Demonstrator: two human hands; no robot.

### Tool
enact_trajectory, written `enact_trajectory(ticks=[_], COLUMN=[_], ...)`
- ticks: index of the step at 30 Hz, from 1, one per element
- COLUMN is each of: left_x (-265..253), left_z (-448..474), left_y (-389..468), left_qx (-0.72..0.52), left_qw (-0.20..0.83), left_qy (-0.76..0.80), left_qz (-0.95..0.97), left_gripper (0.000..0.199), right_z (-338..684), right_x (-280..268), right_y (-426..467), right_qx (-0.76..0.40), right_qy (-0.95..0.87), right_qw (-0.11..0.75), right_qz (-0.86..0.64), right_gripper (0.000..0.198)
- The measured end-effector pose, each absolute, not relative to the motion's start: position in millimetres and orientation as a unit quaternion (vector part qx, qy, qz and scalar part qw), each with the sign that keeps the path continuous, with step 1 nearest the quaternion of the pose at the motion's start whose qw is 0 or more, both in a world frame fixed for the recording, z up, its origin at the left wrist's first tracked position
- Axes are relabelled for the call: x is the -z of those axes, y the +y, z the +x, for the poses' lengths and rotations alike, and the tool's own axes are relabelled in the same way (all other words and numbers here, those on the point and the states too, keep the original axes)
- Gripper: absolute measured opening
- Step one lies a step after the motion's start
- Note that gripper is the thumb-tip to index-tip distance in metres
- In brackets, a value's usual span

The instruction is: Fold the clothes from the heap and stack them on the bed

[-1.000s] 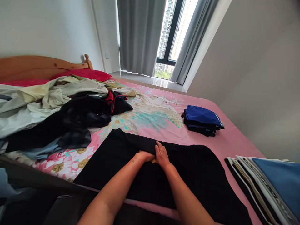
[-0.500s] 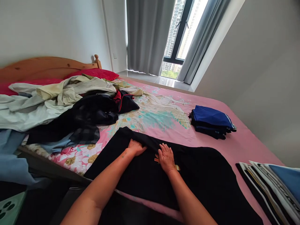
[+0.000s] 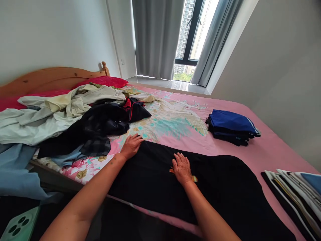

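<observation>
A black garment with a small orange and yellow print lies spread along the near side of the bed. At its far left corner is my left hand, fingers and thumb closed on the cloth at the edge. My right hand rests palm down near the garment's middle, fingers stretched flat, partly covering the print. What kind of garment it is, I cannot tell.
A heap of loose clothes lies on the left of the bed. Folded blue and black clothes are stacked at the right, with another folded stack nearer. A green phone is at lower left.
My left hand has moved left and away from me to the garment's far left corner. The garment's left end now reaches less far left. My right hand stays flat on the print.
</observation>
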State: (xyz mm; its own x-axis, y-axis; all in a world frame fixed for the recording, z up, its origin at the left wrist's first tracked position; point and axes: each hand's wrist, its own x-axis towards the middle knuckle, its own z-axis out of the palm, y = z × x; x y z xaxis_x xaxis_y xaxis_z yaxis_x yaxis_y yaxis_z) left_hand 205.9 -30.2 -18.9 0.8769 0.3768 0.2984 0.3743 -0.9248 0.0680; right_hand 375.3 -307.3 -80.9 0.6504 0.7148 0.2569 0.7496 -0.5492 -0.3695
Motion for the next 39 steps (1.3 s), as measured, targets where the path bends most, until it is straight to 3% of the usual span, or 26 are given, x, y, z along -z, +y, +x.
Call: enact_trajectory(ticks=[4,10,14,21,25,29,35,39], left_x=[11,-23,-30,-11,-5,14,27,18], left_z=[233,226,179,115,139,165,173,168], left_y=[-48,-42,-28,-10,-34,-51,-44,-42], left_qx=[-0.07,-0.05,-0.067,-0.099,-0.143,-0.072,-0.06,-0.06], left_qw=[0.002,-0.141,-0.171,-0.107,-0.031,0.005,0.017,0.01], left_qy=[0.027,0.073,0.095,0.271,0.171,0.112,0.192,0.201], left_qz=[0.997,0.986,0.978,0.951,0.974,0.991,0.979,0.978], left_gripper=[0.053,0.022,0.02,0.014,0.033,0.053,0.043,0.038], right_z=[376,376,376,375,376,376,368,361], right_x=[81,81,83,83,85,83,70,58], right_y=[-308,-309,-309,-309,-310,-311,-318,-322], right_qx=[0.042,0.047,0.048,0.056,0.06,0.063,0.11,0.102], right_qy=[-0.417,-0.416,-0.418,-0.416,-0.417,-0.422,-0.448,-0.509], right_qw=[0.229,0.237,0.24,0.241,0.248,0.267,0.309,0.297], right_qz=[-0.879,-0.877,-0.875,-0.875,-0.872,-0.864,-0.832,-0.801], right_gripper=[0.044,0.043,0.043,0.043,0.043,0.041,0.044,0.033])
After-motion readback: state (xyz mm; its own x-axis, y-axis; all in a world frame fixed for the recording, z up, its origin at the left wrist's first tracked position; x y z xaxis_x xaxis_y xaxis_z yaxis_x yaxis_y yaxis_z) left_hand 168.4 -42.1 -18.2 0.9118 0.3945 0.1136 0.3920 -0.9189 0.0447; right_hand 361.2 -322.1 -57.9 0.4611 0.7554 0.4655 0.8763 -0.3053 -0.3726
